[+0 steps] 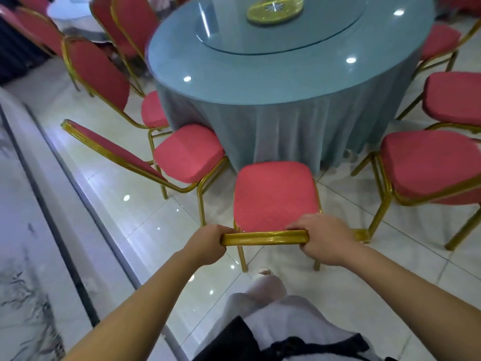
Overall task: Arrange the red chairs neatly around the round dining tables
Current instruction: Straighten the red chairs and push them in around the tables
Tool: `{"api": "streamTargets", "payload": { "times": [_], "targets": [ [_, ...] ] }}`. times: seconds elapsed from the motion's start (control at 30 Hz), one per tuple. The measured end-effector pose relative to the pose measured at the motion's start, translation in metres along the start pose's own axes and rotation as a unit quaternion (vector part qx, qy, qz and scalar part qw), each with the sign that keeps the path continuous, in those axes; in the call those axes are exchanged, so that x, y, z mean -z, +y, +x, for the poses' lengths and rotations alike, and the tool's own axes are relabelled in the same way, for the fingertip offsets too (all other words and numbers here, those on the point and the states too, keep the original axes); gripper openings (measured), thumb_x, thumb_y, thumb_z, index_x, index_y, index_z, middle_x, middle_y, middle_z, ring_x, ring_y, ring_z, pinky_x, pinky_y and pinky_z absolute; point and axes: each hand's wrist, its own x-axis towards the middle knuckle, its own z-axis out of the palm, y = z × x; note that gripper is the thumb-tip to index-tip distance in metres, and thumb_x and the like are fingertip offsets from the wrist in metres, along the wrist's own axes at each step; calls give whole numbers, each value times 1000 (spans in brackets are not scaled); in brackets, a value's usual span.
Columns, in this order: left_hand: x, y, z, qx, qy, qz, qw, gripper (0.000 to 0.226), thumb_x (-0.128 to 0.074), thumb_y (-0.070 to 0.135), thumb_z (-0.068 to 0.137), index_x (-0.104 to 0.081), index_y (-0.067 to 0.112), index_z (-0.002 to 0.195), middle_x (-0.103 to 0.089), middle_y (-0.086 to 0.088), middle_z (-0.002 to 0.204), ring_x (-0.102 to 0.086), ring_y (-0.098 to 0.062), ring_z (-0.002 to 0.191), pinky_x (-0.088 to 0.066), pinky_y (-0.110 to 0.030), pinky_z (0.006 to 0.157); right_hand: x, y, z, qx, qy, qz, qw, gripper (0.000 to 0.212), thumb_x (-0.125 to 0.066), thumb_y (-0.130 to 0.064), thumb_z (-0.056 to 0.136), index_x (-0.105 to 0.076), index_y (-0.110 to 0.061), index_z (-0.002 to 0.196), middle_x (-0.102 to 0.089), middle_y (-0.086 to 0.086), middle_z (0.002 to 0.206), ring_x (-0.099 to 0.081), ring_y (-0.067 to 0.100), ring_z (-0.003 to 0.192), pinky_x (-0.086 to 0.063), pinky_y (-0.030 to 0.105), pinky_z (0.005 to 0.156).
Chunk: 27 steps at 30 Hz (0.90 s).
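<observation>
My left hand point(208, 242) and right hand point(325, 239) are both wrapped round the gold top rail of the chair point(276, 195) straight ahead of me — equally near, seat pointing at the table point(273, 82) — so I judge a straight push tucks it in.

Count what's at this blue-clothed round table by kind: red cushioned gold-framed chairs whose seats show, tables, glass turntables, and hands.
Red cushioned gold-framed chairs with seats showing: 6
Blue-clothed round table: 1
Round glass turntable: 1
Hands gripping the nearest chair by its top rail: 2, left hand and right hand
Total: 10
</observation>
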Motion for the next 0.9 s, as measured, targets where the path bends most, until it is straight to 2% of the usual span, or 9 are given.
{"api": "streamTargets", "payload": {
  "times": [0.2,0.33,0.43,0.5,0.57,0.67,0.73,0.83,0.9],
  "targets": [
    [11,-7,16,11,-19,-17,1000,44,-52,7,94,-65,34,127,-71,5,102,-65,-17,93,-56,-35,87,2,1,20,6,3,3,1000,52,-50,-35,74,-59,-54,122,-64,-24,112,-58,9,103,-50,34,78],
    [31,-8,54,14,3,-46,999,40,-54,5,91,-71,29,118,-69,9,89,-64,-13,83,-57,-32,79,25,6,58,-8,-15,20,1000,41,-52,-38,77,-62,-55,113,-65,-23,104,-59,11,97,-52,38,79],
    [52,-9,89,19,11,-50,999,30,-58,6,90,-74,24,107,-71,4,86,-65,-16,82,-58,-40,78,49,13,92,-25,-42,13,999,27,-58,-31,81,-64,-54,95,-64,-20,86,-58,10,86,-54,42,75],
    [64,-10,109,23,10,-39,999,25,-60,7,88,-74,21,104,-71,2,85,-66,-19,82,-58,-42,78,64,15,113,-40,-57,9,997,30,-57,-26,79,-64,-52,91,-64,-14,82,-58,12,82,-55,43,75],
    [74,-10,125,26,11,-26,999,23,-59,7,87,-72,21,101,-69,1,84,-65,-20,83,-57,-40,75,76,15,129,-59,-57,4,997,38,-55,-23,77,-61,-61,84,-64,-12,80,-58,12,80,-55,40,71],
    [83,-6,142,18,4,-5,1000,19,-55,6,85,-68,20,88,-61,1,76,-61,-21,75,-46,-30,57,86,19,143,-80,-47,-12,996,47,-57,-24,76,-54,-71,75,-65,-14,74,-60,8,74,-50,32,62],
    [84,-2,145,12,2,1,1000,23,-54,6,85,-59,24,72,-56,3,71,-57,-17,67,-42,-28,53,89,23,144,-89,-47,-18,995,45,-59,-27,78,-54,-71,74,-64,-15,73,-60,7,72,-52,33,63],
    [81,-3,148,-3,-8,-9,1000,31,-51,6,87,-50,29,67,-58,1,73,-61,-21,73,-54,-37,65,87,26,141,-95,-36,-23,995,40,-62,-29,82,-56,-67,73,-64,-17,78,-59,7,75,-52,33,66],
    [81,-6,149,-16,-9,-9,1000,30,-50,5,87,-52,29,70,-59,0,77,-62,-23,77,-56,-40,70,89,26,142,-91,-34,-16,995,33,-63,-29,84,-60,-62,79,-65,-20,80,-59,5,76,-46,26,61]
  ]
}}
